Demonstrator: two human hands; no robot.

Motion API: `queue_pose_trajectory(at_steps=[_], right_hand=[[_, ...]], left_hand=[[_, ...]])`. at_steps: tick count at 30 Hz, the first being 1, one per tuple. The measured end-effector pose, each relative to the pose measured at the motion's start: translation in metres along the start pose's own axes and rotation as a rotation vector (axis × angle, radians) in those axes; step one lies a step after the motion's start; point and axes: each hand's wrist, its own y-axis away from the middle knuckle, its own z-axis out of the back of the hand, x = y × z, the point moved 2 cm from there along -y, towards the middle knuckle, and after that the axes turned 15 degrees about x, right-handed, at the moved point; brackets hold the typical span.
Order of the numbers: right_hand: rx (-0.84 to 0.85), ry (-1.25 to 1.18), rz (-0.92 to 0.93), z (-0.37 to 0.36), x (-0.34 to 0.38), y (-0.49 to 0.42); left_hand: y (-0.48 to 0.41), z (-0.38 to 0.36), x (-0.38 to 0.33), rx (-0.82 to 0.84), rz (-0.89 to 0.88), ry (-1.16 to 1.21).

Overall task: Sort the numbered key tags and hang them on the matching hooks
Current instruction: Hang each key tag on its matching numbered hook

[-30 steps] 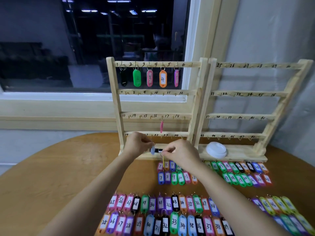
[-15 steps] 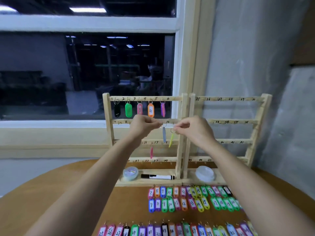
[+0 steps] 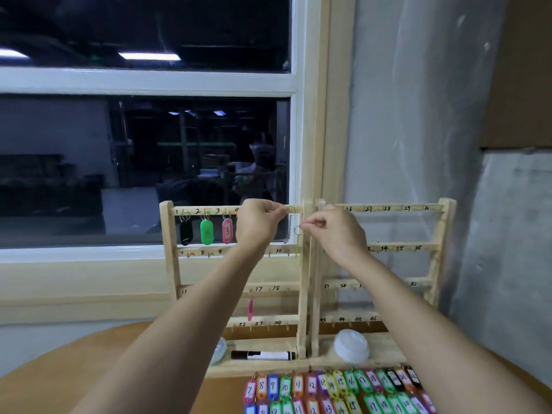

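Note:
Two wooden hook racks stand side by side, the left rack (image 3: 169, 249) and the right rack (image 3: 445, 234). My left hand (image 3: 258, 224) pinches the ring of a bluish key tag (image 3: 289, 230) at the right end of the left rack's top rail. My right hand (image 3: 337, 231) pinches the ring of a thin yellow-green tag (image 3: 297, 246) that hangs edge-on beside the rack post. A black tag (image 3: 186, 232), a green tag (image 3: 206, 231) and a pink tag 3 (image 3: 227, 231) hang on the top rail. A pink tag (image 3: 250, 308) hangs on the third rail.
Rows of numbered coloured tags (image 3: 334, 389) lie on the round wooden table (image 3: 125, 348) in front of the racks. A black marker (image 3: 263, 355), a tape roll (image 3: 219, 351) and a white lid (image 3: 351, 349) sit on the rack bases. A window is behind.
Both hands rose from the table level to the rack's second rail and then to its top rail, carrying the two tags. The camera tilted upward.

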Motion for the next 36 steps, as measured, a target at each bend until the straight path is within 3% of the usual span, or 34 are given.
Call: queue_pose_trajectory(at_steps=[19,25,32,36], right_hand=[[-0.110,0.031,0.003,-0.007,0.013,-0.032],[-0.165,0.117,-0.077,-0.018,0.015,-0.037],[-0.039,0.135,-0.064,-0.041,0.010,-0.003],[0.052,0.098,-0.100,-0.069,-0.005,0.028]], left_hand=[[-0.010,-0.003,0.021,-0.074,0.018,-0.399],[0.006,0.004,0.035,0.008,-0.062,-0.503],[0.038,0.011,0.086,0.121,-0.008,-0.486],[0.068,0.017,0.122,0.063,0.055,-0.447]])
